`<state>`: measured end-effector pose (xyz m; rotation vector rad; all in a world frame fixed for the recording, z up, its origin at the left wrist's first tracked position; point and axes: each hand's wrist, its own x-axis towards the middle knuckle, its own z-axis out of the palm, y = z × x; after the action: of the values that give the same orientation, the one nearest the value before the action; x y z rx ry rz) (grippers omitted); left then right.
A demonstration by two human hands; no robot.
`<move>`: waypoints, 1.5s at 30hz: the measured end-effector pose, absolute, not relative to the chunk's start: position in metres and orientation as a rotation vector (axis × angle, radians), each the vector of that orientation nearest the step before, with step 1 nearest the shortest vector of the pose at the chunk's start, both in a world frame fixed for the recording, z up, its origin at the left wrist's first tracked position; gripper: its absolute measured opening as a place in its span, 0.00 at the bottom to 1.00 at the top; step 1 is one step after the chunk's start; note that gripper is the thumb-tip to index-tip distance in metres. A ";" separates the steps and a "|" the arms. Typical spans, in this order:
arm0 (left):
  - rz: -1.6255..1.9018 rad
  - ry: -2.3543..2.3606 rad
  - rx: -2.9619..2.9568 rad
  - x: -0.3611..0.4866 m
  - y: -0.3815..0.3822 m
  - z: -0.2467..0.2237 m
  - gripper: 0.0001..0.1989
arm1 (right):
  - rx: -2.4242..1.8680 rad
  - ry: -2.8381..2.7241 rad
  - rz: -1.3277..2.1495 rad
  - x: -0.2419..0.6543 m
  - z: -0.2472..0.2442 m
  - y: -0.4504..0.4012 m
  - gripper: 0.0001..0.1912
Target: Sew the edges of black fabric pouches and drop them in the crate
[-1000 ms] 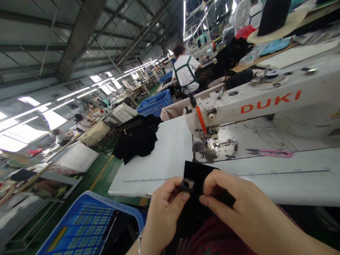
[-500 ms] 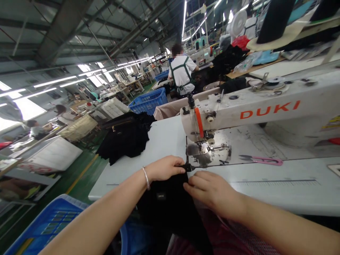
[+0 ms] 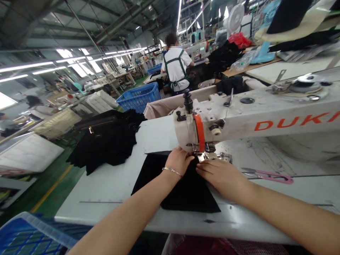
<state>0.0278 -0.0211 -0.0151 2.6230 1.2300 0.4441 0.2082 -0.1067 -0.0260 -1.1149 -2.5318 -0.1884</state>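
Observation:
A black fabric piece [image 3: 190, 193] lies on the white table with its upper corner at the needle area of the sewing machine [image 3: 187, 129]. My left hand [image 3: 177, 162], with a bracelet at the wrist, is closed on the fabric's top edge just left of the presser foot. On the right edge of the same piece, my right hand [image 3: 221, 177] has its fingertips pressed together, close to the metal needle plate. The machine head partly hides the fabric's corner and the needle.
Pink-handled thread snips [image 3: 276, 176] lie on the machine bed, right of my right hand. A stack of black fabric pieces with a zipper [image 3: 106, 138] rests on the table's left side. Blue baskets stand at lower left [image 3: 34, 233] and beyond the table [image 3: 140, 97]. A co-worker [image 3: 175, 65] stands behind.
The fabric has moved from hanging over the table's front edge to lying flat, its corner at the needle area. Both hands have gone forward with it. The view has shifted nearer the machine.

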 end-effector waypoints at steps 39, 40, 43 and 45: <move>0.365 0.759 2.640 0.001 -0.040 0.004 0.16 | -1.103 -2.435 -0.100 0.202 -0.030 -0.119 0.16; 0.327 0.743 2.638 -0.002 -0.048 0.008 0.19 | -1.075 -2.451 -0.090 0.201 -0.028 -0.122 0.15; 0.240 0.758 2.678 -0.013 -0.084 0.012 0.39 | -1.008 -2.456 -0.029 0.198 -0.020 -0.131 0.13; 0.199 0.857 2.751 -0.022 -0.106 0.008 0.46 | -0.992 -2.399 0.051 0.199 -0.016 -0.134 0.14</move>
<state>-0.0219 -0.1060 0.0085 2.7514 0.8571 0.1995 0.1990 -0.1338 -0.0157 -0.9920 -2.3986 0.0506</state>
